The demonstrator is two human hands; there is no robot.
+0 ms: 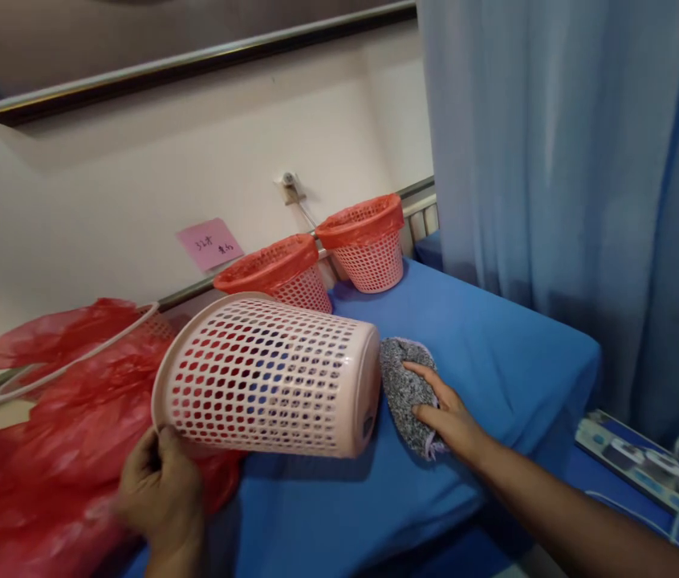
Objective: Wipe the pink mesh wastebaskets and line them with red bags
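Observation:
My left hand (164, 482) grips the rim of a pale pink plastic wastebasket (267, 377) with a lattice of holes. The basket lies on its side in the air above the blue-covered surface, its mouth to the left and its solid base to the right. In my right hand (448, 409) is a grey speckled scrubbing pad (408, 393) with a pale purple edge, thumb and fingers closed on it. The pad is right beside the basket's base; whether they touch I cannot tell.
Behind stand two pink baskets with red liners, a nearer one (279, 269) and a farther one (369, 245). Red plastic bags (80, 425) are heaped at left around more baskets. A blue curtain (532, 160) hangs at right, above a power strip (646, 461). The blue sheet (496, 345) covers the surface.

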